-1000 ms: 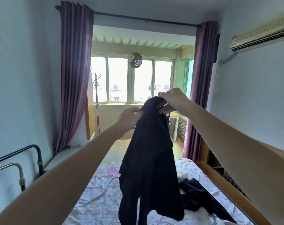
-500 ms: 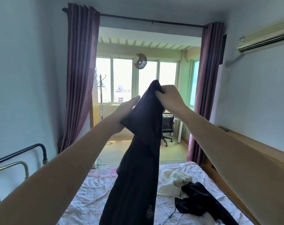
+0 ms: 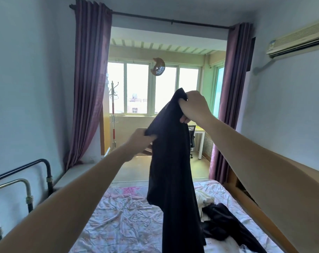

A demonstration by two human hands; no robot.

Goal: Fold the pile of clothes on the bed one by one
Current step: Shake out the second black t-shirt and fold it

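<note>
Mid-frame, the dark garment (image 3: pixel 170 170) hangs over the bed (image 3: pixel 122 220), its top edge gripped by the right hand (image 3: pixel 192 106) and, lower left, pinched by the left hand (image 3: pixel 139 141). At lower right a black piece (image 3: pixel 222 221) and a white piece (image 3: pixel 204 197) lie crumpled by the wooden bed rail (image 3: pixel 260 212). Metal pipes (image 3: pixel 27 187) border the lower left; wrinkled sheet lies open between.
</note>
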